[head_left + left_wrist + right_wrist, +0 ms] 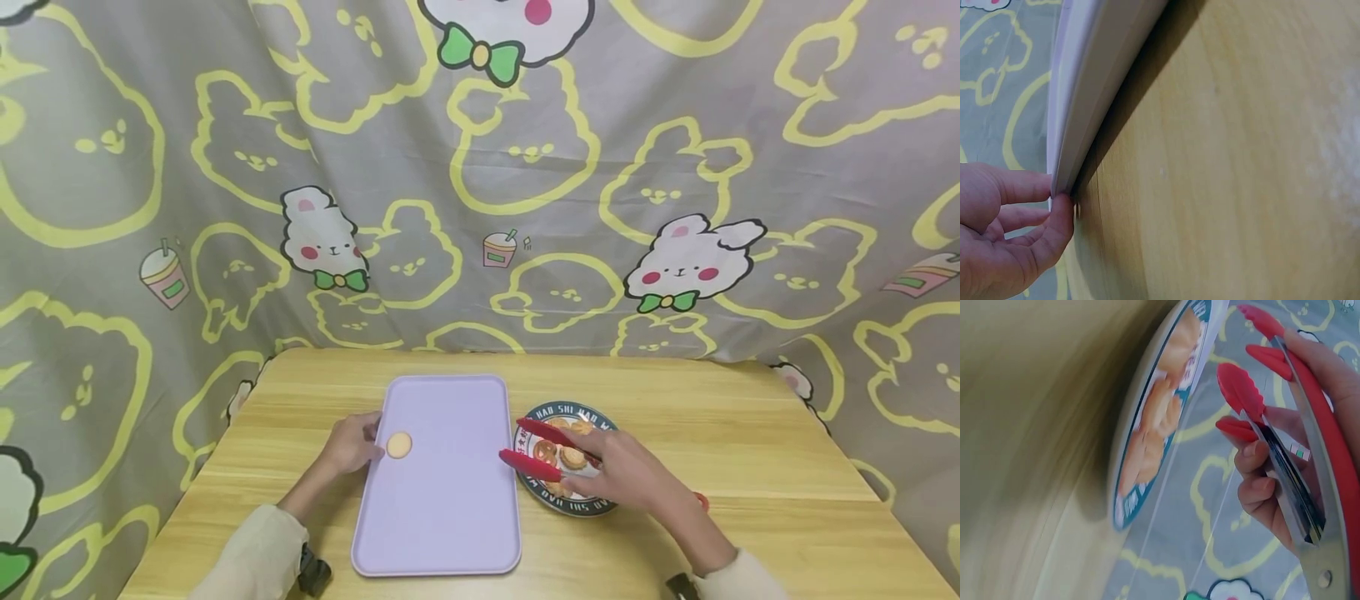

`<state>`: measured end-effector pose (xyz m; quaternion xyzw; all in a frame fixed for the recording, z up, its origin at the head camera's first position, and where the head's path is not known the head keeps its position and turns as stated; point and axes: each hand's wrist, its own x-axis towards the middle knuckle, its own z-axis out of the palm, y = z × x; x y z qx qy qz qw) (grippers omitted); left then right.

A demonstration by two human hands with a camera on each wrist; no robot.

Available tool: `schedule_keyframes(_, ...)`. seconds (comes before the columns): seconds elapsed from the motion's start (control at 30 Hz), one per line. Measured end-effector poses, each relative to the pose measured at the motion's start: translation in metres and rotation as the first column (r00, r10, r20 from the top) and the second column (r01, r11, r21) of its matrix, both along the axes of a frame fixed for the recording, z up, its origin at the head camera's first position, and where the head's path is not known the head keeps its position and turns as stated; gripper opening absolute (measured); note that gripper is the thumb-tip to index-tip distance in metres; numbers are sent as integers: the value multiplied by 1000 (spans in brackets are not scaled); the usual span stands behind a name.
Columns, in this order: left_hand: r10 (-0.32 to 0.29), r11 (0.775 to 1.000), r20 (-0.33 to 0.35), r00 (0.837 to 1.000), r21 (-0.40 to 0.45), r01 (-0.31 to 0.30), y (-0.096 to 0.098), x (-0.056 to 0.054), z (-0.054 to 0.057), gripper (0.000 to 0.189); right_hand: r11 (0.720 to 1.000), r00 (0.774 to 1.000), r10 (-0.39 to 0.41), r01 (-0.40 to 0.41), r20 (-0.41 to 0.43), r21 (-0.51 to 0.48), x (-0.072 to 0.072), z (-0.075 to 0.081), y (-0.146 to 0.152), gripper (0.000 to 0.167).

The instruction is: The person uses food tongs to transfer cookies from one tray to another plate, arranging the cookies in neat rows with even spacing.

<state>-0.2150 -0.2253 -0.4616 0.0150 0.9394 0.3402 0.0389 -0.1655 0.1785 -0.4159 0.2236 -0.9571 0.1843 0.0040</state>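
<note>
A lilac tray [442,517] lies lengthwise on the table, with one round pale cookie [399,445] near its left edge. My left hand [356,442] pinches the tray's left rim; in the left wrist view thumb and fingers meet on the tray's edge [1094,81]. My right hand [626,468] grips red-tipped metal tongs [1325,481], their arms spread apart with nothing between the tips. Those tips hover over the left side of a dark-rimmed plate [558,502]. Several cookies [573,457] lie on the plate, partly hidden by the tongs and hand.
Both the tray and the plate stand on a light wooden table [750,450]. Behind it hangs a grey curtain [420,317] with cartoon animals. A small red ring-shaped piece [702,501] shows beside my right forearm.
</note>
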Motion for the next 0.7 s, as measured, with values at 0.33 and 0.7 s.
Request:
schedule_keyframes(0.33, -4, 1000, -5, 1000, 13, 4, 1, 1, 2, 67, 1000, 999, -22, 22, 41, 5, -17, -8, -55, 73)
schedule_keyframes(0.7, 1, 1000, -4, 1000, 20, -1, 0, 0, -1, 69, 993, 995, 88, -83, -55, 85, -29, -12, -106, 74)
